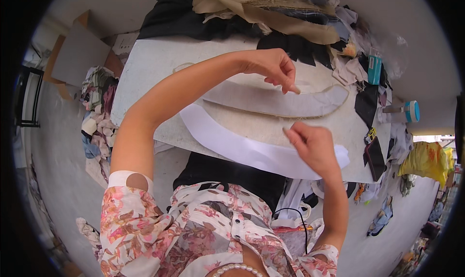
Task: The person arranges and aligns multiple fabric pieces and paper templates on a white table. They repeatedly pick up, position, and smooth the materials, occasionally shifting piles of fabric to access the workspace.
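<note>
Across the pale table (145, 66) in front of me, two long curved strips of cloth lie side by side and a little apart. The grey strip (271, 102) is the farther one, with a frayed tan edge; the white strip (237, 148) lies nearer my body, along the table's near edge.

Left hand (275, 69): reached over the table, bent down at the wrist, thumb and forefinger pressed together at the far edge of the grey strip. I cannot tell whether anything thin is pinched between them, or whether the tips touch the cloth.

Right hand (317, 146): over the right part of the white strip, fingers curled in, thumb against the forefinger and pointing left toward the gap between the strips. Contact with the white strip cannot be made out; nor can anything held.

Surroundings: black cloth (179, 15) and tan cloth (269, 8) are heaped along the table's far side. To the right, a dark phone (374, 158) lies near the table edge; beyond it are a jar with a blue lid (411, 111) and a teal box (374, 69). Left of the table, a pile of scraps (99, 127).
</note>
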The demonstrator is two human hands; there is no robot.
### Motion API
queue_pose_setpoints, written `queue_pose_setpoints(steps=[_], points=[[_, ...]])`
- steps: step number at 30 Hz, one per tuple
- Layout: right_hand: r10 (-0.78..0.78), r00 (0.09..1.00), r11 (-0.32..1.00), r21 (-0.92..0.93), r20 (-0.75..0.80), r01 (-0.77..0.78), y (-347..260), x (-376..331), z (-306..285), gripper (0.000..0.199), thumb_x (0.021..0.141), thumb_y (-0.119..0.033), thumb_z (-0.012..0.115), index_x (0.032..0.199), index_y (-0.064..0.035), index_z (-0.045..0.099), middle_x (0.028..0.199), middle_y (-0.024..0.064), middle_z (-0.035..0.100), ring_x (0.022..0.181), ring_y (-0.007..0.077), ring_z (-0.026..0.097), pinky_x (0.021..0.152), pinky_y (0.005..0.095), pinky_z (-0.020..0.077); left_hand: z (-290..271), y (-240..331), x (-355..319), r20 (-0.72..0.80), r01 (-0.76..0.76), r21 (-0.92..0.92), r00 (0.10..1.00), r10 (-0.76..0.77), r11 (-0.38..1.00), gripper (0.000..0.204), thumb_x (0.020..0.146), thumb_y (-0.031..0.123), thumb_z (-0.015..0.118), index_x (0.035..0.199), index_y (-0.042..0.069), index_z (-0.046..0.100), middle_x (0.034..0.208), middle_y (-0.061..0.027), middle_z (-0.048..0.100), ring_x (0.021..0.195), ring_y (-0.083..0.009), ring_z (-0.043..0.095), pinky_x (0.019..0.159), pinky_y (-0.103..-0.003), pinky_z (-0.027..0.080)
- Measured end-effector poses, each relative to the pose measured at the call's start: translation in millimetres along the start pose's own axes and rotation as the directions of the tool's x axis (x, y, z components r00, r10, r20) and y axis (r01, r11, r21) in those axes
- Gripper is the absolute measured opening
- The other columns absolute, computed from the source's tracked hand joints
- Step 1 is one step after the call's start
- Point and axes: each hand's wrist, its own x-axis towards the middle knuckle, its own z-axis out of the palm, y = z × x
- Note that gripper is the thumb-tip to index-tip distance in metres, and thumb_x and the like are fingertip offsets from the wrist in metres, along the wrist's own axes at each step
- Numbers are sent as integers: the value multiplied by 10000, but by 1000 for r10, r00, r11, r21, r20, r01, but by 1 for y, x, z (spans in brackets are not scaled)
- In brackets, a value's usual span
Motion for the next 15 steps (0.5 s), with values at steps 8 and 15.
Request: queue_pose_setpoints(steps=[8, 15], points=[[63, 996, 949, 311, -58, -42, 9, 71, -21, 287, 932, -245, 577, 786, -5, 632, 578, 45, 537, 551, 112, 464, 522, 285, 379, 23, -16, -10, 75, -151, -11, 986, 151, 988, 147, 757, 69, 767, 895, 27, 738, 753, -13, 687, 671, -66, 587, 601, -220, 437], [173, 980, 955, 258, -95, -143, 22, 67, -19, 426, 994, -393, 444, 980, -24, 657, 760, 111, 664, 684, 241, 607, 653, 339, 463, 25, -21, -25, -70, -104, 70, 992, 109, 992, 97, 796, 58, 731, 880, 10, 736, 806, -37, 714, 759, -86, 639, 738, -235, 506]])
